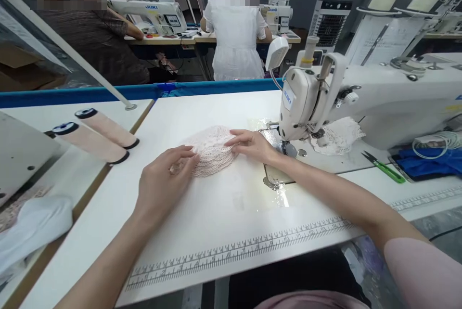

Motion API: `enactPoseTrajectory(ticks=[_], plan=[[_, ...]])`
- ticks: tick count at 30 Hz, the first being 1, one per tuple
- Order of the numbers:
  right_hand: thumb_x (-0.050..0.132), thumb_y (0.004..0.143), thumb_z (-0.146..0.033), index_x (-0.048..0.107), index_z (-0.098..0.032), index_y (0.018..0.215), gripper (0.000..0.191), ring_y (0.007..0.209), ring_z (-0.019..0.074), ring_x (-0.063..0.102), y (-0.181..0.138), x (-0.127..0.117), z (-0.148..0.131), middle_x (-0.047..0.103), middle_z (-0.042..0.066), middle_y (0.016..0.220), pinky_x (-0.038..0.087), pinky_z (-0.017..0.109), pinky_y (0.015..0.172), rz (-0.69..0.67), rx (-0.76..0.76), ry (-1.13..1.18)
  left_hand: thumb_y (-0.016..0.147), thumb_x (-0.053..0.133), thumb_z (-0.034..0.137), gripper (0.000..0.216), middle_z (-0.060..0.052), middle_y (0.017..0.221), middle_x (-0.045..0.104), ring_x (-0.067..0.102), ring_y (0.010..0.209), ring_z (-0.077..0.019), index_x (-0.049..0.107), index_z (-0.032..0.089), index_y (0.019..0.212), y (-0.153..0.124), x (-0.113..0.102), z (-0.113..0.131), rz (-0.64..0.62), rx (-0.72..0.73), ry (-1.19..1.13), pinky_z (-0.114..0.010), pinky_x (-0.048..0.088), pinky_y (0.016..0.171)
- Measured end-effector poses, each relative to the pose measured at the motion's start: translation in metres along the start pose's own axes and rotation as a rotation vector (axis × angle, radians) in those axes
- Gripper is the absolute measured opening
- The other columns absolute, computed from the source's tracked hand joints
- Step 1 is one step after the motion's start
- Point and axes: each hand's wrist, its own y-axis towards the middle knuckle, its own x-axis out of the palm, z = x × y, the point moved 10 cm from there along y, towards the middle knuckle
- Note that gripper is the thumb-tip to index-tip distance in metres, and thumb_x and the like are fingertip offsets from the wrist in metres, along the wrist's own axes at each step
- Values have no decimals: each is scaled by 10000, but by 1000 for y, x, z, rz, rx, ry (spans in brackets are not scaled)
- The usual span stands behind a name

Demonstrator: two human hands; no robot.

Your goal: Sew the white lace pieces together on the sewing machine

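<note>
A small stack of pale pink lace pieces [213, 151] with scalloped, layered edges lies on the white sewing table in front of me. My left hand [169, 172] pinches its left end between thumb and fingers. At its right end, my right hand [250, 146] grips the lace between thumb and fingertips, the other fingers stretched over the top. What lies under the fingertips is hidden. Just right of my right hand stands the white sewing machine [299, 102], its needle plate [279, 174] partly covered by my forearm.
Another lace piece [337, 135] lies behind the machine's needle area. Green-handled thread snips [384, 167] and blue cloth [433, 164] are to the right. Two pink thread cones [92, 143] lie at left. A printed ruler [231, 253] runs along the front edge. Two people sit ahead at other machines.
</note>
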Motion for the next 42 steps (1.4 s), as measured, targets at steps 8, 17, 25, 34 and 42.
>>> enactPoseTrajectory(ticks=[8,17,25,34,42], plan=[[565,905,-184,667,-220,1175,291,1338,192,447,-10,-11,-3,538,96,1388,338,412,1123,-24,-42,-174,918,484,428,381,-95,1438,483,533,1240,-328,500,282,1270,-6,15,30,-32,339,277,-540,430,1015],[475,956,-215,651,-173,1144,261,1255,197,511,-135,-51,-30,572,88,1347,430,353,1033,-168,-312,-749,864,413,444,596,263,1502,222,313,1394,-369,232,575,1416,-18,39,65,-103,593,237,-667,227,1169],[435,855,-90,659,-174,967,265,827,189,604,-167,-192,17,676,66,1022,369,303,587,212,117,-1056,902,488,399,609,40,1326,589,585,1176,-338,263,436,1466,-37,88,139,-249,957,283,-603,493,980],[507,872,-262,653,-195,856,161,793,177,547,-150,-202,27,646,50,890,303,305,604,186,128,-989,883,604,261,619,-11,1217,671,651,1096,-248,352,313,1446,-53,136,218,-206,1177,144,-416,515,912],[518,888,-198,620,-186,823,121,805,150,579,-144,-192,9,662,17,872,376,303,737,161,71,-884,900,544,269,279,-26,1075,717,640,1034,-259,611,272,1170,-33,137,192,-238,842,15,-426,476,869]])
